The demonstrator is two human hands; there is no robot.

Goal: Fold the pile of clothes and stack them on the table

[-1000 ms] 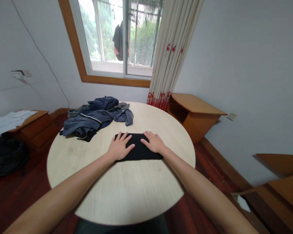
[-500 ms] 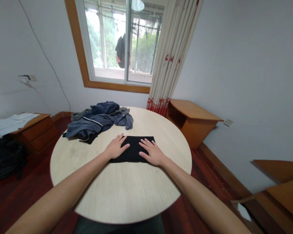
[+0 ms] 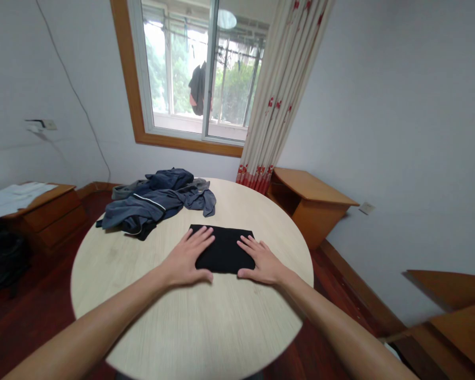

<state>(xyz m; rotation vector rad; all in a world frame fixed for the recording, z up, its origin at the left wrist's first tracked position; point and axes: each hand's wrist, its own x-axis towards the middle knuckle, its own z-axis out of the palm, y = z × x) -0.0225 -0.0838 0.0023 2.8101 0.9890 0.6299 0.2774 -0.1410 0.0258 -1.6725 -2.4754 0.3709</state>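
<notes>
A black cloth folded into a flat rectangle (image 3: 225,250) lies on the round pale table (image 3: 206,327). My left hand (image 3: 190,256) rests on its left end with fingers spread, the thumb at the near edge. On the right end lies my right hand (image 3: 261,259), fingers stretched over the fabric and thumb by the near edge. Neither hand grips the cloth. Both cover its side edges in part. What kind of garment it is does not show.
A rumpled heap of dark blue and grey clothes (image 3: 154,203) lies at the table's back left. Behind the table are a curtain (image 3: 277,105) and a wooden cabinet (image 3: 316,187). A wooden drawer unit (image 3: 51,216) stands at the left, with a black bag (image 3: 3,258) beside it.
Both hands have slid toward me over the cloth's ends, and the thumbs have moved from its top to the near edge. The cloth stays flat. The camera view has shifted slightly.
</notes>
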